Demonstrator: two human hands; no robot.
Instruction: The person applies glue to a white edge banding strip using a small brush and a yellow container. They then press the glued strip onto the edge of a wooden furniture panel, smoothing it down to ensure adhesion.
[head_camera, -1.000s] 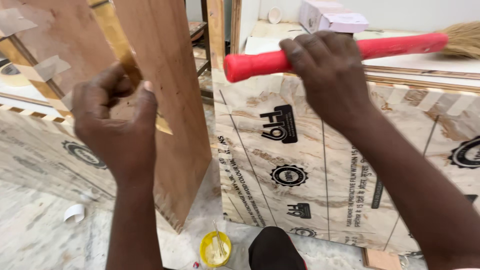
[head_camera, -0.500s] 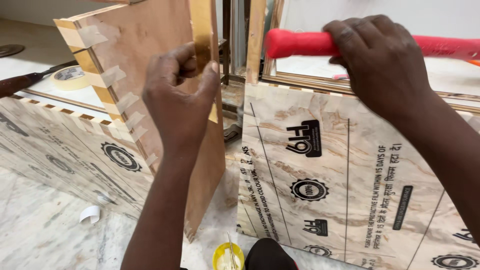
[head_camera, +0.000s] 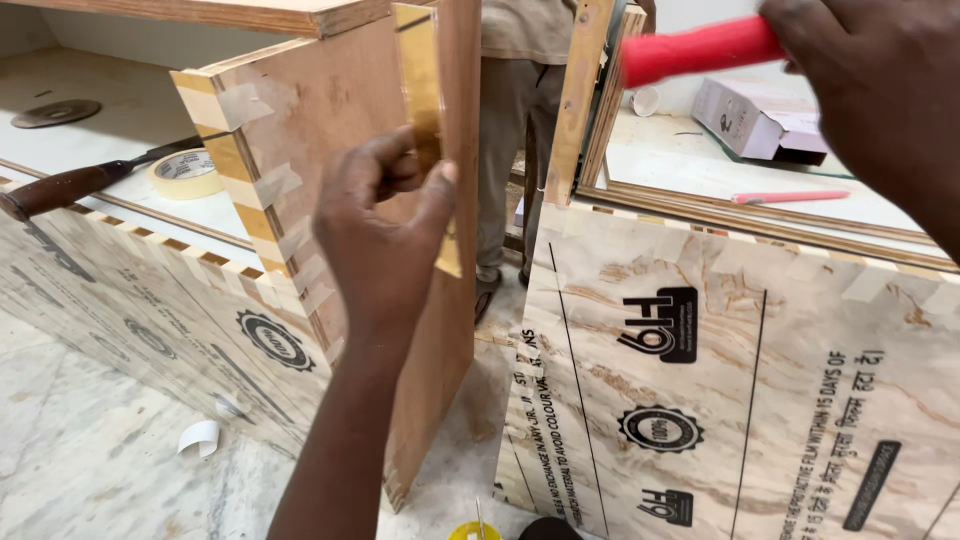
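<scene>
Marbled pale stone floor (head_camera: 70, 450), with printed plywood cabinet carcasses standing on it to either side. I see a narrow gap of floor between the upright brown plywood panel (head_camera: 340, 130) and the printed plywood box on the right (head_camera: 720, 380); another person's trousered legs (head_camera: 505, 150) stand at its far end. My left hand (head_camera: 385, 245) is closed, pinching a thin glossy gold edge strip (head_camera: 425, 110) against the panel's front edge. The strip runs vertically along that edge, and strips of masking tape sit on the panel's other edge. My right hand (head_camera: 880, 90) is wrapped around a red cylindrical handle (head_camera: 695, 50), raised above the right box. On the white counter (head_camera: 110, 150) at left lie a tape roll (head_camera: 185, 172) and a wooden-handled tool (head_camera: 60, 190).
</scene>
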